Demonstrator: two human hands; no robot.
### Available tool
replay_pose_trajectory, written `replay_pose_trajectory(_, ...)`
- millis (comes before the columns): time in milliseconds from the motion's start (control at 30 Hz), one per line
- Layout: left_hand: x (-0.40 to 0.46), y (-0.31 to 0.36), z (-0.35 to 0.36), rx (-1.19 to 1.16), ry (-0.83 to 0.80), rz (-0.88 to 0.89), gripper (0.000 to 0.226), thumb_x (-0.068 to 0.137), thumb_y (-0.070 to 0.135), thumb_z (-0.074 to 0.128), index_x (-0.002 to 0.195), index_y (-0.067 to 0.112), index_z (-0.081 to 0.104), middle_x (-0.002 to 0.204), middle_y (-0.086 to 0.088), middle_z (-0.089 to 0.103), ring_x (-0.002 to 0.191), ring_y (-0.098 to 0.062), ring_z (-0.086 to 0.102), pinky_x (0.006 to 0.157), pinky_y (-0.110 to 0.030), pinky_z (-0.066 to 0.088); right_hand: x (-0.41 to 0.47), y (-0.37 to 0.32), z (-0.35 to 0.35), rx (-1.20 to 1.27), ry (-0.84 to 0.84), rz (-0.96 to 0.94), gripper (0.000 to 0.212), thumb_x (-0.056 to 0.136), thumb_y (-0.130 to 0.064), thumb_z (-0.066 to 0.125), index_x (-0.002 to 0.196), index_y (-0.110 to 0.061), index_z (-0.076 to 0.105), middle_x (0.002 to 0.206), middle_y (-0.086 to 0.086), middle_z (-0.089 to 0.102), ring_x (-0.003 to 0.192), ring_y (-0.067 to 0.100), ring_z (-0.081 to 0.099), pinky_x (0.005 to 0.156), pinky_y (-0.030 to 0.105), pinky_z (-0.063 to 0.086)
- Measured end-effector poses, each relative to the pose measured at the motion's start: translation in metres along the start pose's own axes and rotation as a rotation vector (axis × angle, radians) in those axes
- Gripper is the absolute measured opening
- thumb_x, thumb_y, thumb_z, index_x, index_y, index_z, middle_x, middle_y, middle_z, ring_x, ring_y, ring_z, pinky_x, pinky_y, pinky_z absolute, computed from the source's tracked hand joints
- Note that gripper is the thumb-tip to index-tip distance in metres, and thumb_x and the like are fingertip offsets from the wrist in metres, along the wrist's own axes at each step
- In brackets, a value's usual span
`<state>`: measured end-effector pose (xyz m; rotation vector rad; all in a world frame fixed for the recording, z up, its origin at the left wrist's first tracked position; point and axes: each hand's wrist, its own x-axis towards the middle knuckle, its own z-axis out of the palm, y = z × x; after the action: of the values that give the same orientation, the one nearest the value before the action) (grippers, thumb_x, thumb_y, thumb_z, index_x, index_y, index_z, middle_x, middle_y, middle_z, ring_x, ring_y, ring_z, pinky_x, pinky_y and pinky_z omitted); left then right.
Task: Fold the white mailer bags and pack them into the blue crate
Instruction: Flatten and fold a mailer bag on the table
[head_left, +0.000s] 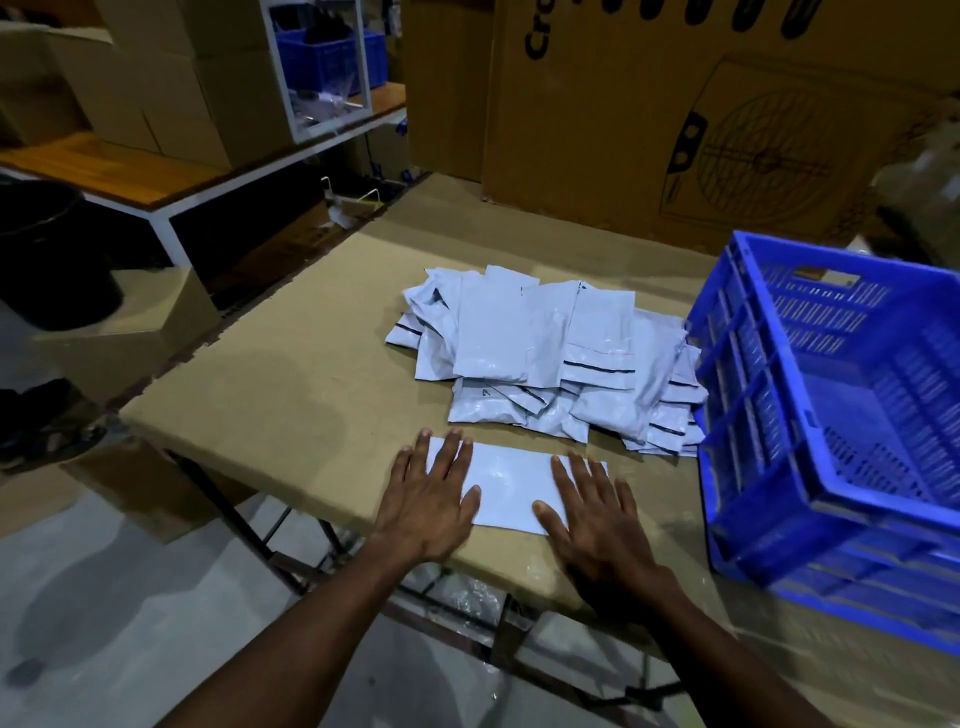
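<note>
From the head view, a single white mailer bag (511, 486) lies flat on the near edge of the desk (291, 384), which is covered with brown cardboard, and both hands are laid on it. The left hand (428, 499) rests palm down with fingers spread over the bag's left end, some fingertips reaching past its far edge onto the desk; the right hand (597, 514) lies the same way over the right end, fingers straight and splayed. Neither hand pinches or curls round anything; they press flat, which looks like smoothing the bag or holding a crease down so that it stays thin enough to stack. Whether this bag is already folded cannot be told for certain, though its narrow, long shape suggests a fold has been made. Just beyond it, toward the far side, sits a loose pile of mailer bags (545, 358), overlapping at odd angles, several showing dark seal strips; the pile is within easy reach, so that the next bag can be drawn forward. The blue crate (769, 395) stands on the right side of the desk, touching or just beside the pile's right edge, its open top tipped toward the camera; what shows of its inside holds no bags, so the packing seems barely begun. Big cardboard boxes (675, 104) rise behind the desk.
</note>
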<state>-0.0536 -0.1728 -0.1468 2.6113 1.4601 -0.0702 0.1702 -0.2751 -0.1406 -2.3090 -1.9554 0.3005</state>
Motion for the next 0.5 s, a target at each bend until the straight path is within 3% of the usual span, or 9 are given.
replay_pose_trajectory(100,0.003,-0.001,-0.004,-0.118,0.034,-0.025,0.077,0.095,0.063,0.004,0.159,0.024,-0.016,0.164,0.006,-0.027,0.151,-0.025,-0.026,0.123,-0.048,-0.005,-0.001,0.007,-0.006,0.026,-0.069,0.005,0.069,0.097,-0.067,0.006,0.157,-0.037,-0.007,0.165,-0.008,-0.015,0.151,0.014,-0.017,0.122,0.048,-0.009)
replay_pose_trajectory(133,0.003,0.0,-0.007,-0.186,0.081,-0.043,0.077,0.097,0.062,0.01,0.16,0.023,-0.011,0.165,0.005,-0.022,0.153,-0.024,-0.022,0.123,-0.048,-0.003,0.0,0.007,-0.006,0.033,-0.068,0.018,0.07,0.096,-0.066,0.002,0.158,-0.034,-0.002,0.166,-0.008,-0.01,0.152,0.014,-0.013,0.121,0.048,-0.009)
replay_pose_trajectory(233,0.006,0.018,-0.014,-0.322,0.278,-0.005,0.064,0.101,0.043,0.023,0.152,0.009,0.04,0.163,-0.007,0.03,0.151,-0.029,0.026,0.122,-0.041,0.019,0.008,-0.007,-0.01,0.071,0.114,0.041,0.085,0.094,-0.062,-0.008,0.154,-0.017,0.032,0.162,0.002,0.026,0.15,0.022,0.023,0.119,0.052,0.004)
replay_pose_trajectory(300,0.011,0.039,-0.015,-0.476,0.268,0.056,0.055,0.1,0.031,0.028,0.144,0.008,0.051,0.155,-0.007,0.044,0.143,-0.027,0.042,0.119,-0.034,0.028,0.017,-0.018,-0.01,0.143,0.139,-0.05,0.075,0.101,-0.052,0.004,0.148,-0.009,0.043,0.154,0.009,0.041,0.142,0.029,0.041,0.116,0.051,0.018)
replay_pose_trajectory(400,0.013,0.057,-0.002,-0.437,0.194,0.162,0.054,0.097,0.03,0.03,0.135,0.006,0.059,0.147,-0.013,0.054,0.134,-0.029,0.052,0.112,-0.042,0.042,0.025,-0.027,-0.001,0.156,-0.011,-0.123,0.076,0.099,-0.057,0.001,0.152,-0.014,0.035,0.157,0.005,0.037,0.143,0.028,0.038,0.117,0.052,0.027)
replay_pose_trajectory(467,0.013,0.056,0.004,-0.253,0.138,0.132,0.053,0.099,0.035,0.031,0.134,0.011,0.063,0.143,-0.009,0.058,0.131,-0.027,0.056,0.109,-0.043,0.045,0.021,-0.023,0.005,0.074,0.006,-0.136,0.067,0.101,-0.057,0.005,0.153,-0.023,0.032,0.158,0.0,0.035,0.143,0.025,0.039,0.113,0.054,0.034)
replay_pose_trajectory(500,0.012,0.052,0.007,-0.193,0.12,0.092,0.054,0.1,0.04,0.03,0.137,0.016,0.062,0.144,-0.006,0.058,0.133,-0.027,0.054,0.11,-0.044,0.044,0.018,-0.02,0.007,0.027,0.017,-0.13,0.066,0.101,-0.059,0.003,0.154,-0.03,0.028,0.161,-0.003,0.03,0.145,0.022,0.034,0.115,0.052,0.03)
